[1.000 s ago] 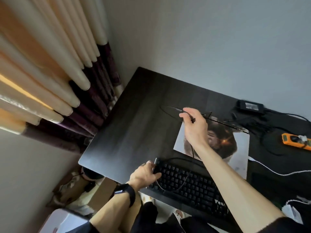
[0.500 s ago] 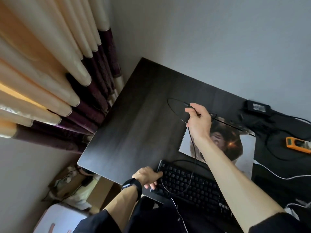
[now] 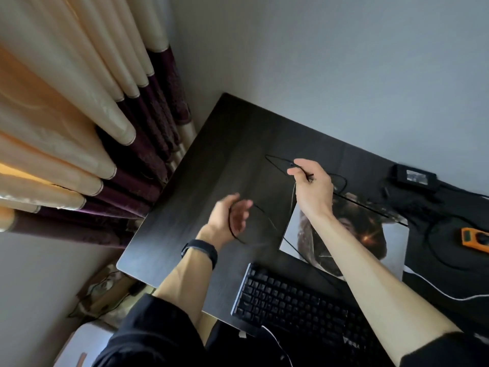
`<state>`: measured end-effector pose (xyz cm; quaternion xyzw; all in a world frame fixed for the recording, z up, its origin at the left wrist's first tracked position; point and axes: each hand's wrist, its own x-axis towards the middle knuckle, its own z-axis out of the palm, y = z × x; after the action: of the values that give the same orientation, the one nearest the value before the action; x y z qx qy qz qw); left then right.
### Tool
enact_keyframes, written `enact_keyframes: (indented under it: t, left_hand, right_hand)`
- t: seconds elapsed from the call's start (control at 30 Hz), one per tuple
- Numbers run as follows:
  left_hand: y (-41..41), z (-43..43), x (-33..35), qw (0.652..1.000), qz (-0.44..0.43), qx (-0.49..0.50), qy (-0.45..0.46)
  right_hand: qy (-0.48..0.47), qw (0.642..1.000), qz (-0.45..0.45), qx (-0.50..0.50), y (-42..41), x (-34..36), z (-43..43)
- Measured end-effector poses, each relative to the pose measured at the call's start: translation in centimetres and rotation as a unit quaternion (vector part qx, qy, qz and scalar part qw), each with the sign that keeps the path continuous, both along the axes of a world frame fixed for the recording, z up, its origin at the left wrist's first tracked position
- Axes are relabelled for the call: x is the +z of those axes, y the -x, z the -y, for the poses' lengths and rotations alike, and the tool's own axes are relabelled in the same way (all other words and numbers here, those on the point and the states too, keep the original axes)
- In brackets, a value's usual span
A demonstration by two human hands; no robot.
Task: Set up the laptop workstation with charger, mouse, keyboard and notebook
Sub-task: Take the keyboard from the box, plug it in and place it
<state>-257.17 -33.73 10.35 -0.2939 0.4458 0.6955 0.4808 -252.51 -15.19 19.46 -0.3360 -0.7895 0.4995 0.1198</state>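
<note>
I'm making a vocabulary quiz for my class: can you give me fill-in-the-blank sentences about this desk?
The right hand pinches a thin black ___ above the desk.
The keyboard near the person is coloured ___.
The power strip at the right edge is ___.
Missing: cable; black; orange.

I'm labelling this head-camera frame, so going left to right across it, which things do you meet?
Curtain → left hand → right hand, pinching a cable → charger → orange device. The keyboard is left out because it overlaps the arms.
</note>
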Motion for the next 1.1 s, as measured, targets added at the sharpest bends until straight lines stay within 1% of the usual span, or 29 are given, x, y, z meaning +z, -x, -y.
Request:
enact_keyframes:
  t: [0.03, 0.07, 0.1, 0.13, 0.2, 0.23, 0.27, 0.3, 0.37, 0.4, 0.43, 0.47, 0.5, 0.53, 0.57, 0.67, 0.7, 0.8, 0.83, 0.9, 0.93, 0.97, 1.03, 1.07, 1.1]
  left_hand:
    - [1.2, 0.0, 0.3, 0.999, 0.012, 0.043, -0.017]
    - [2.2, 0.0, 0.4, 0.997, 0.016, 0.074, -0.014]
    - [2.7, 0.1, 0.2, 0.996, 0.017, 0.086, 0.007]
    - [2.9, 0.3, 0.0, 0.996, 0.02, 0.088, 0.027]
    - [3.0, 1.0, -0.4, 0.996, 0.026, 0.067, 0.048]
    - [3.0, 1.3, -0.5, 0.997, 0.026, 0.055, 0.055]
    - [3.1, 1.6, -0.4, 0.997, 0.026, 0.059, 0.053]
    - [3.3, 1.9, -0.4, 0.995, 0.022, 0.075, 0.061]
    - [3.4, 2.3, -0.9, 0.988, 0.026, 0.131, 0.079]
    - [3.4, 2.4, -0.8, 0.986, 0.024, 0.137, 0.091]
    - [3.3, 2.9, -1.2, 0.987, 0.013, 0.106, 0.122]
    - [3.2, 3.4, -1.2, 0.986, -0.006, 0.043, 0.164]
    - [3.3, 3.5, -0.9, 0.977, -0.031, -0.027, 0.209]
    - [3.5, 3.8, -0.8, 0.964, -0.055, -0.073, 0.248]
    - [3.9, 4.0, -0.8, 0.957, -0.069, -0.085, 0.269]
    - [5.4, 4.0, -0.2, 0.946, -0.117, -0.068, 0.295]
    - [5.8, 3.7, 0.2, 0.94, -0.139, -0.071, 0.303]
    - [7.0, 2.7, 1.1, 0.928, -0.197, -0.073, 0.307]
    - [7.4, 2.1, 1.5, 0.918, -0.226, -0.083, 0.314]
    - [7.6, 0.9, 2.2, 0.879, -0.303, -0.129, 0.345]
    - [7.4, 0.0, 2.6, 0.854, -0.349, -0.152, 0.356]
    - [6.8, -0.9, 3.2, 0.828, -0.396, -0.174, 0.356]
    - [5.3, -2.9, 4.7, 0.785, -0.484, -0.21, 0.325]
    - [4.7, -3.7, 5.2, 0.773, -0.514, -0.219, 0.3]
    - [4.2, -4.5, 5.5, 0.759, -0.539, -0.228, 0.286]
  right_hand:
    - [-0.011, 1.0, -0.001, 0.017, 0.6, 0.6, -0.2]
    - [-0.019, 0.999, 0.011, 0.043, 1.3, 1.3, -0.6]
    - [-0.028, 0.994, 0.047, 0.089, 2.1, 1.9, -1.0]
    - [-0.04, 0.982, 0.109, 0.149, 2.9, 2.4, -1.3]
    - [-0.089, 0.928, 0.233, 0.278, 4.4, 2.7, -1.8]
    - [-0.113, 0.904, 0.268, 0.314, 5.0, 2.6, -2.0]
    - [-0.131, 0.892, 0.284, 0.326, 5.6, 2.4, -2.1]
    - [-0.143, 0.889, 0.289, 0.325, 6.0, 2.0, -2.3]
    - [-0.163, 0.887, 0.291, 0.319, 6.2, 1.5, -2.2]
    - [-0.167, 0.888, 0.286, 0.319, 6.1, 1.3, -2.2]
    - [-0.166, 0.892, 0.275, 0.318, 6.2, 0.8, -1.8]
    - [-0.162, 0.903, 0.259, 0.302, 6.1, 0.5, -1.6]
    - [-0.155, 0.918, 0.24, 0.275, 5.8, 0.4, -1.6]
    - [-0.147, 0.929, 0.227, 0.253, 5.8, 0.2, -1.6]
    - [-0.141, 0.933, 0.225, 0.243, 6.0, 0.0, -1.5]
    - [-0.145, 0.919, 0.254, 0.266, 6.6, 0.4, -1.5]
    - [-0.146, 0.925, 0.24, 0.258, 6.7, 0.7, -1.4]
    - [-0.136, 0.965, 0.152, 0.166, 6.6, 1.7, -2.1]
    - [-0.119, 0.969, 0.151, 0.157, 6.7, 2.3, -2.4]
    - [-0.057, 0.952, 0.223, 0.201, 6.6, 3.3, -2.8]
    - [0.0, 0.942, 0.255, 0.216, 6.5, 3.4, -2.9]
    - [0.087, 0.938, 0.263, 0.207, 6.3, 3.6, -2.7]
    - [0.278, 0.924, 0.222, 0.141, 6.0, 3.5, -2.7]
    - [0.332, 0.915, 0.198, 0.118, 5.9, 3.2, -3.0]
    - [0.358, 0.909, 0.184, 0.11, 5.7, 2.9, -3.2]
